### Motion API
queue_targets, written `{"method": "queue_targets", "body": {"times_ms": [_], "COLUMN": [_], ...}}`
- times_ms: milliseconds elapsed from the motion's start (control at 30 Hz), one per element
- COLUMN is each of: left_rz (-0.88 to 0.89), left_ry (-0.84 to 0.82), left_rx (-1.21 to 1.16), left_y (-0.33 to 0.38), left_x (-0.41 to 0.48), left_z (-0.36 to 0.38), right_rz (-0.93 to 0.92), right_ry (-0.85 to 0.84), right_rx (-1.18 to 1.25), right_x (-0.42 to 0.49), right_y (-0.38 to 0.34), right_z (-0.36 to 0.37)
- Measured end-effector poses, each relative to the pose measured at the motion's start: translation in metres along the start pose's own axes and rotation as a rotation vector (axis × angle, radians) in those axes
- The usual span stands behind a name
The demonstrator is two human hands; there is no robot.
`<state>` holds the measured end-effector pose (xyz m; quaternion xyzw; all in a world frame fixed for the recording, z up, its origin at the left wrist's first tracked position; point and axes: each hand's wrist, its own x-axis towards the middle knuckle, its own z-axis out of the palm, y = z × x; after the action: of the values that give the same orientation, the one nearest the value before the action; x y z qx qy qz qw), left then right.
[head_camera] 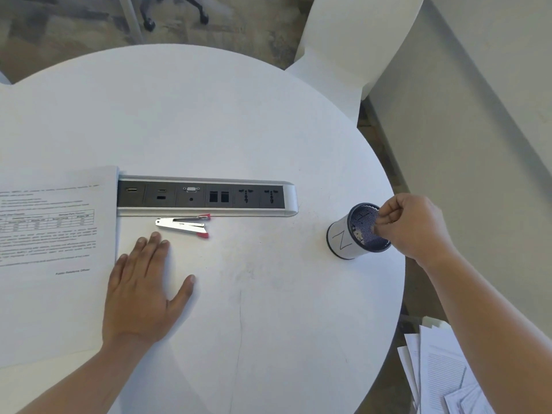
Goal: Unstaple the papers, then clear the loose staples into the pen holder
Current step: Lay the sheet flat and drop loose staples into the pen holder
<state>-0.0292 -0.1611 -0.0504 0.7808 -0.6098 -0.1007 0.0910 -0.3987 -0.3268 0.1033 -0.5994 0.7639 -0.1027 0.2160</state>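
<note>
over one pen holder (pixel 352 234) right hand (pixel 415 225) pinches together; left hand (pixel 140 294) flat, beside one stapler (pixel 185 225).

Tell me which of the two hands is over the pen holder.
The right hand, fingers pinched at the rim of the black mesh pen holder. The left hand lies flat on the round white table.

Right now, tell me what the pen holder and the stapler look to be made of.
Pen holder: dark metal mesh by the look, its perforated wall showing inside, with a matte white paper-like wrap outside. Stapler: shiny bare metal body reflecting light, with red end pieces, probably plastic.
</note>
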Motion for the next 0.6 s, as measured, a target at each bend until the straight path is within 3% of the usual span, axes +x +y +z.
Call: {"method": "queue_targets", "body": {"times_ms": [300, 600], "left_rz": [-0.009, -0.024], "left_ry": [0.003, -0.007], "left_rx": [-0.01, -0.007], "left_y": [0.003, 0.002], "left_x": [0.002, 0.0], "left_z": [-0.001, -0.001], "right_rz": [-0.129, -0.676], "right_ry": [-0.025, -0.361], "right_rx": [0.034, -0.289], "right_x": [-0.022, -0.106], "right_y": [-0.023, -0.049], "right_z": [0.002, 0.133]}}
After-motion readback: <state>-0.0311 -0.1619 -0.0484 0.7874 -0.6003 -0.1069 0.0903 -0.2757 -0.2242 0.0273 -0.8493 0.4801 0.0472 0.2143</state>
